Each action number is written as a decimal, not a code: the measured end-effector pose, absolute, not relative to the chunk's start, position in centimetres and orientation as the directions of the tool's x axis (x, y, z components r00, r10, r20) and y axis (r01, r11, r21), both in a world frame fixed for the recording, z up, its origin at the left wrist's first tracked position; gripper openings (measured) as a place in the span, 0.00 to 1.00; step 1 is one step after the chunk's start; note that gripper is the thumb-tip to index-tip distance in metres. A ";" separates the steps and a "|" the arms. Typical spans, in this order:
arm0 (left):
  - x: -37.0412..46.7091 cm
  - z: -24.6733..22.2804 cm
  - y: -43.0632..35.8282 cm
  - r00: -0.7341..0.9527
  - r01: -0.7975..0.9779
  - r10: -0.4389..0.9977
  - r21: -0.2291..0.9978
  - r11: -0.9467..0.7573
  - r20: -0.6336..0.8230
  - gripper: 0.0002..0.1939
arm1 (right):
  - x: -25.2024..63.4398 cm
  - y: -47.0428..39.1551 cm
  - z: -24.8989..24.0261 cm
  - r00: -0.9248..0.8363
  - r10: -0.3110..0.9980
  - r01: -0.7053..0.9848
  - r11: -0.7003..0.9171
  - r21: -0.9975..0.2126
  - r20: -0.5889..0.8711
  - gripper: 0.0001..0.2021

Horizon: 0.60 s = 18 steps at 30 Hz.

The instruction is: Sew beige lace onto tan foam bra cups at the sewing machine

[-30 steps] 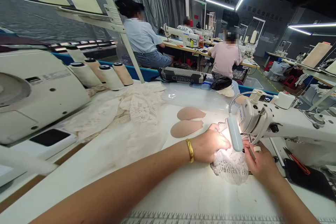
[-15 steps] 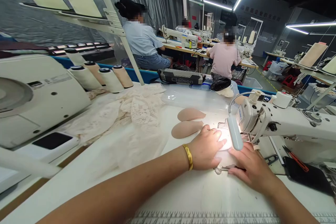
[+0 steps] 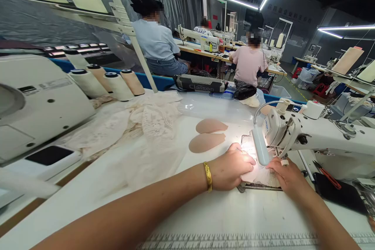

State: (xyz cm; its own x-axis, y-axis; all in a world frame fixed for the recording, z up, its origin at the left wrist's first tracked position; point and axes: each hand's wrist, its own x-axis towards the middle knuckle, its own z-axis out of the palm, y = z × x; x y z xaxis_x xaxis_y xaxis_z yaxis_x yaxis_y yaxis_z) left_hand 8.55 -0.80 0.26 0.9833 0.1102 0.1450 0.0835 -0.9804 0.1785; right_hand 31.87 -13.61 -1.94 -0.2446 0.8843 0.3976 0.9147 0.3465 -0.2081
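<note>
Under the lit needle area of the white sewing machine (image 3: pixel 322 133) lies a piece of pale pinkish fabric (image 3: pixel 260 177). My left hand (image 3: pixel 231 167), with a gold bracelet at the wrist, has its fingers curled onto the fabric's left side. At the right side, my right hand (image 3: pixel 288 174) has its thumb and fingers closed at the fabric's edge. A small lamp (image 3: pixel 260 146) on a bendy neck hides part of the needle area. Two beige teardrop-shaped pieces (image 3: pixel 206 143) rest on the table, left of the machine head.
White lace (image 3: pixel 158 115) is heaped on the left, near several thread cones (image 3: pixel 118 86). Red-handled snips (image 3: pixel 328 175) lie on a black flat object (image 3: pixel 341 193) at right. A ruler strip (image 3: pixel 228 241) runs along the front edge. Co-workers (image 3: pixel 249 62) sit beyond.
My right hand has shifted right, its fingers now drawn together at the fabric's edge. My left fingers are more curled. More fabric shows between the hands, and the view has shifted slightly.
</note>
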 end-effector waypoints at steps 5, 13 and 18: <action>8.9 -1.2 -0.1 0.961 0.049 0.100 0.198 -0.979 0.257 0.22 | 32.7 -14.3 0.0 -0.232 0.945 0.914 0.293 -0.281 0.232 0.15; 9.2 -0.7 0.8 0.965 -0.004 0.042 0.175 -0.984 0.259 0.16 | 32.3 -13.4 -1.9 -0.185 0.935 0.841 0.309 -0.444 0.301 0.14; 9.3 -0.2 1.7 0.970 -0.004 0.046 0.202 -0.979 0.240 0.17 | 31.4 -12.6 -3.4 -0.246 0.903 0.922 0.330 -0.202 0.353 0.13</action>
State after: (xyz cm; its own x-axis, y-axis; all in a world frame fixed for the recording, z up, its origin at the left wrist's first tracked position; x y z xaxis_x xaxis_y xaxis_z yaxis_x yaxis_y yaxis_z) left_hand 9.29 1.70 -0.17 0.9696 0.0460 0.2405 -0.0037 -0.9793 0.2023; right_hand 31.42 -12.57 -3.44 -0.2458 0.9026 0.3534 0.9220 0.3302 -0.2021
